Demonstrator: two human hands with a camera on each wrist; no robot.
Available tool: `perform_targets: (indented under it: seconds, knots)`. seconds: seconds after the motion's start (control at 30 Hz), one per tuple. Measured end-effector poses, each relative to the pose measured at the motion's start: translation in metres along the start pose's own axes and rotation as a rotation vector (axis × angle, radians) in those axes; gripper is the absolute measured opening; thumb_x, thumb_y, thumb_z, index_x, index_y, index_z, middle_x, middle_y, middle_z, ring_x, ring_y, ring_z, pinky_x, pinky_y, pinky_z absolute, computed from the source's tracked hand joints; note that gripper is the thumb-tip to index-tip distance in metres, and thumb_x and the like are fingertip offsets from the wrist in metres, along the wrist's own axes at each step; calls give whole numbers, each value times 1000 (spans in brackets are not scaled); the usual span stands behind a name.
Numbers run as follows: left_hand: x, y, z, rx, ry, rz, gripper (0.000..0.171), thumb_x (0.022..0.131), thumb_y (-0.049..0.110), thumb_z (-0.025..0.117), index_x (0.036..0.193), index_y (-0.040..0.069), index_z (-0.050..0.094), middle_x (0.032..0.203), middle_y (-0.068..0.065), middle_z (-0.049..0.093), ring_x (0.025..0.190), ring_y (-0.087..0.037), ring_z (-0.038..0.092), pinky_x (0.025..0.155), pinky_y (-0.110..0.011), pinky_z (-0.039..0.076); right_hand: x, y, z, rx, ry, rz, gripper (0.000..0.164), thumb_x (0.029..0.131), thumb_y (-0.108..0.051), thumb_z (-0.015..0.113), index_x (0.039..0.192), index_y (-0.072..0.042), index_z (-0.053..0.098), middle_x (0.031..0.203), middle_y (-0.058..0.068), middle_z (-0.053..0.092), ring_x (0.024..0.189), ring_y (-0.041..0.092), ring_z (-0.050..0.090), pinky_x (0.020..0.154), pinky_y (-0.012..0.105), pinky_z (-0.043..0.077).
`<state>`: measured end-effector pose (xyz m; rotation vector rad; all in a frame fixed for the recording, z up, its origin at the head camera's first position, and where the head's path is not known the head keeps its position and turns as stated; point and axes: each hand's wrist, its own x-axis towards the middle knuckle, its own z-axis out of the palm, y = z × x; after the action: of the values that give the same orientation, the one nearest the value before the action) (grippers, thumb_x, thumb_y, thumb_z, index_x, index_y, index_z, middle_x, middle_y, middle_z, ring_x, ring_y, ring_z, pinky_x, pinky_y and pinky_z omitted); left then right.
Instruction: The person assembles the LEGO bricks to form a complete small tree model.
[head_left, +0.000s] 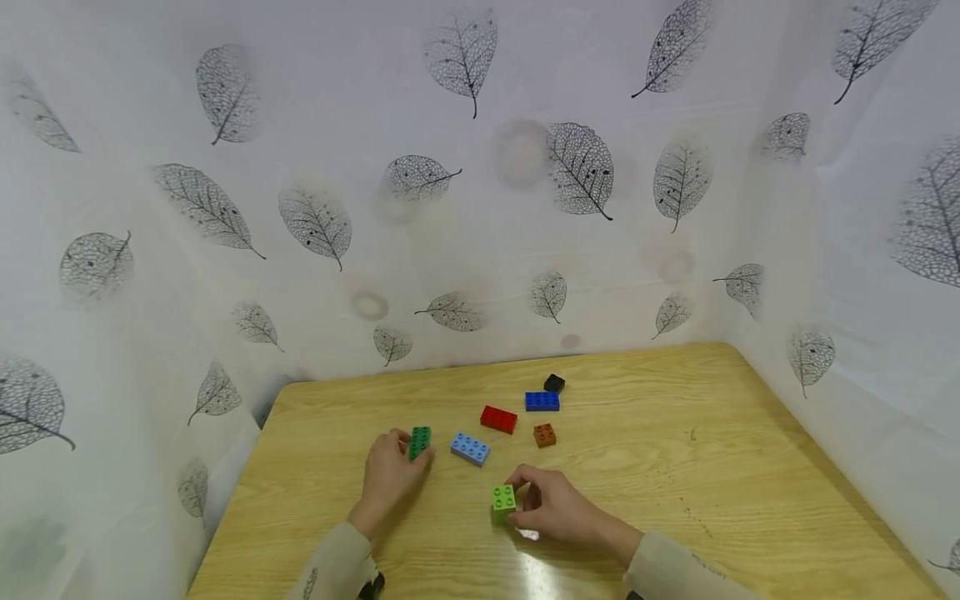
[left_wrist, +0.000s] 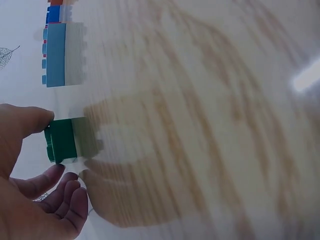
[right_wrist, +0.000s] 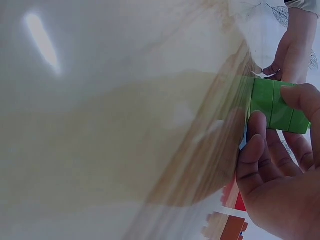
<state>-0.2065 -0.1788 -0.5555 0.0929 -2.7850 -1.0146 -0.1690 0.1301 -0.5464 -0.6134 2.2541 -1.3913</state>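
We're working two plastic toy bricks on the wood-grain desk (head_left: 675, 467). Our left hand (head_left: 390, 469) is pinching a dark green, oblong studded plastic brick (head_left: 421, 437), left of the desk's middle, its long side running roughly toward the far edge. Thumb and fingertips are closing on opposite sides, spread only one brick apart; in the left wrist view the spare fingers are curling loosely beneath.

Our right hand (head_left: 561, 505) is gripping a lime-green, square-topped stack of studded plastic bricks (head_left: 503, 502), the one sitting closest to the near edge. Thumb is bearing on the near side, index on the far side, about a stack apart. Seams are showing in the right wrist view, so we're reading it as several layers. Both pieces are seemingly resting on the desk, studs up.

Handling, our guess: light, stiff, not fragile, a bit slick on smooth walls. Best hold: flat opposite sides, studs left free; on the stack, low, so layers aren't popping apart.

Between these and the far edge are lying an oblong light blue brick (head_left: 469, 449), an oblong red one (head_left: 498, 419), a small orange-brown one (head_left: 545, 435), an oblong dark blue one (head_left: 542, 402) and a small black one (head_left: 554, 382).
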Motion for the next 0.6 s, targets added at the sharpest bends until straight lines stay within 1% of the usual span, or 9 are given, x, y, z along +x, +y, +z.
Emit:
perform_targets:
  seconds: [0.1,0.2,0.43,0.6]
  knots:
    - [0,-2,0,-2,-13,-12,38,90,26,81,110,-3,67,96,-15,67,84,-24,61,70,-38,49,0,0,0,4,-3,2,28,94,-23,79,120,-21,66,112,0,70,82,9,63,68,23,51]
    - [1,-3,0,-8,-23,-15,37,90,24,80,112,-3,68,97,-15,66,84,-24,60,71,-37,48,0,-1,0,3,-2,8,28,94,-23,79,119,-21,66,113,0,70,83,10,62,68,23,51]
    - [-2,-8,1,7,-10,39,37,87,15,78,116,-6,69,94,-16,65,80,-21,57,68,-33,45,1,-1,-1,-1,-3,6,29,94,-23,80,120,-21,66,109,0,70,81,10,63,68,22,51]
    - [-3,-7,-3,-15,-2,61,35,87,15,80,117,-2,70,91,-12,64,78,-18,55,68,-32,44,1,-1,-1,-9,-4,7,30,94,-23,81,120,-21,66,108,-1,70,81,10,63,68,22,50]
